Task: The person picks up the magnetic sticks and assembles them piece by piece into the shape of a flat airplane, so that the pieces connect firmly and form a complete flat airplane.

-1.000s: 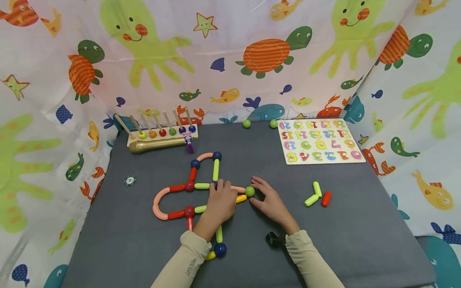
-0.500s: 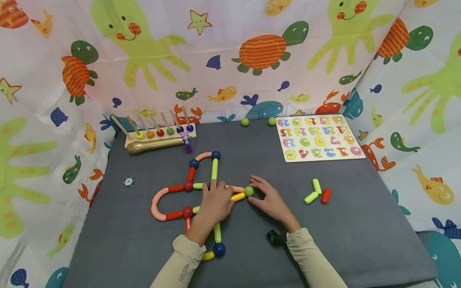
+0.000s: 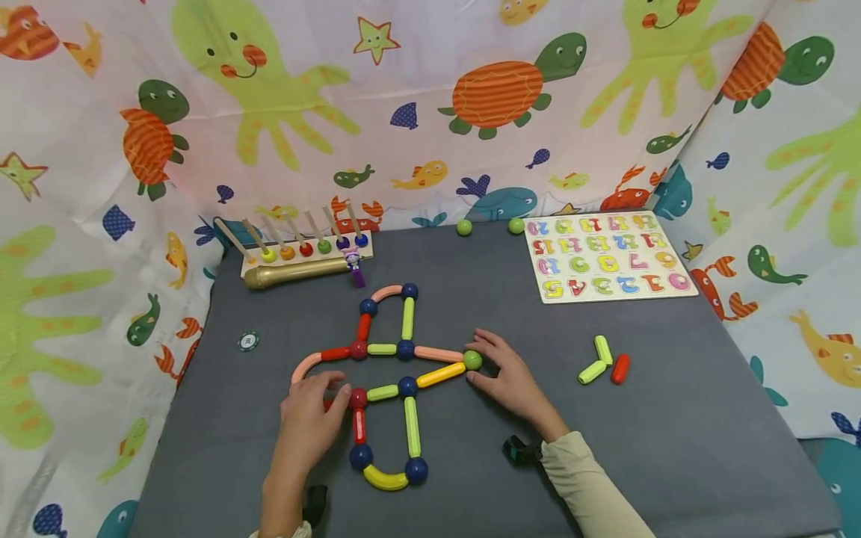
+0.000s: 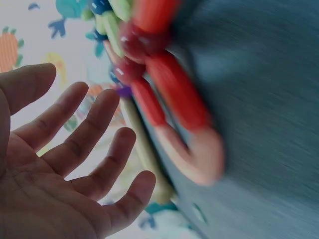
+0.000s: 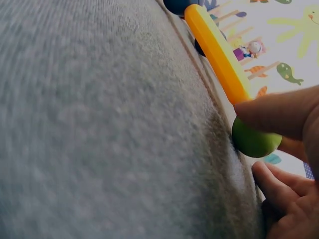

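Observation:
A flat figure of magnetic rods and balls lies on the grey table. Its green ball (image 3: 473,360) joins a yellow rod (image 3: 440,374) and a pink rod (image 3: 439,353) at the right tip. My right hand (image 3: 506,379) holds that ball between thumb and fingers; in the right wrist view the thumb (image 5: 274,112) lies at the rod's end. My left hand (image 3: 311,418) hovers at the figure's left end, over the pink curved rod (image 3: 306,366) and beside a red ball (image 3: 359,398). In the left wrist view its fingers (image 4: 94,129) are spread, holding nothing.
Two short green rods (image 3: 597,362) and a red rod (image 3: 620,368) lie to the right. A number puzzle board (image 3: 608,255) and two green balls (image 3: 464,227) stand at the back. A peg board (image 3: 303,250), gold microphone-like stick (image 3: 289,273) and poker chip (image 3: 248,341) are left.
My left hand has left the middle of the figure and moved left to its curved end, uncovering the blue balls and rods there. The right hand stays at the green ball.

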A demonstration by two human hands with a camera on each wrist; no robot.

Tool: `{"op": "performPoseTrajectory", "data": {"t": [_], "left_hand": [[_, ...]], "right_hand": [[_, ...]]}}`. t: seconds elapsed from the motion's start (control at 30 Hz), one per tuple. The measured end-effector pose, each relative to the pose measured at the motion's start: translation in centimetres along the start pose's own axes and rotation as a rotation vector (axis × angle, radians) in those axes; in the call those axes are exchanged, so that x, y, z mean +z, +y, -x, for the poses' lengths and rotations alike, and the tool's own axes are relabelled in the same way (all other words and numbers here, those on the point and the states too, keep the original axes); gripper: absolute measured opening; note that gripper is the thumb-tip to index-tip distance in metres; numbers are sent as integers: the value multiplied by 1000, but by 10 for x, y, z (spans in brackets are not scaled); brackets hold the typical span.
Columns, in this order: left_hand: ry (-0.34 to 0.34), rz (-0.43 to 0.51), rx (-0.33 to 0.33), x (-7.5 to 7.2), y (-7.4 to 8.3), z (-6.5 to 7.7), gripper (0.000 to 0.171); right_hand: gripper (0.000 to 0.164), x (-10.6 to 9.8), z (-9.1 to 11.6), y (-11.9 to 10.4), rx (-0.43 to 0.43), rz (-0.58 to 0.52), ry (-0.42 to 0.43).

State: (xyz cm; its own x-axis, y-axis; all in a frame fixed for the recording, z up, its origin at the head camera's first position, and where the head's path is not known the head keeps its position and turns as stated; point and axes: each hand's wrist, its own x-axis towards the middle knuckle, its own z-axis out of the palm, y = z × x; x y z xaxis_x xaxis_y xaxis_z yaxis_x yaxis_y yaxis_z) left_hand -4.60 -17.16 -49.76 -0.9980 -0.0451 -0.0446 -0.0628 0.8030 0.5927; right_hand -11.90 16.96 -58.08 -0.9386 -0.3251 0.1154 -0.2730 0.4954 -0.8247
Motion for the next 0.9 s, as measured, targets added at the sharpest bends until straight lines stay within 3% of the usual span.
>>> {"op": "performPoseTrajectory", "data": {"t": [0.17,0.4,0.5,0.9], "left_hand": [[11,-5,-77,-2,-21,25,31],[-44,-65,-218,4,-45,59,37],[-57,-80,-243,9,-52,69,39],[-145,-131,-235,16,-61,72,43]], "right_hand": [[44,3,0,-4,-5,1,16],[40,10,-1,-6,-10,3,40],[39,11,-1,-6,-5,5,59],[42,8,1,3,-21,-12,49]]}}
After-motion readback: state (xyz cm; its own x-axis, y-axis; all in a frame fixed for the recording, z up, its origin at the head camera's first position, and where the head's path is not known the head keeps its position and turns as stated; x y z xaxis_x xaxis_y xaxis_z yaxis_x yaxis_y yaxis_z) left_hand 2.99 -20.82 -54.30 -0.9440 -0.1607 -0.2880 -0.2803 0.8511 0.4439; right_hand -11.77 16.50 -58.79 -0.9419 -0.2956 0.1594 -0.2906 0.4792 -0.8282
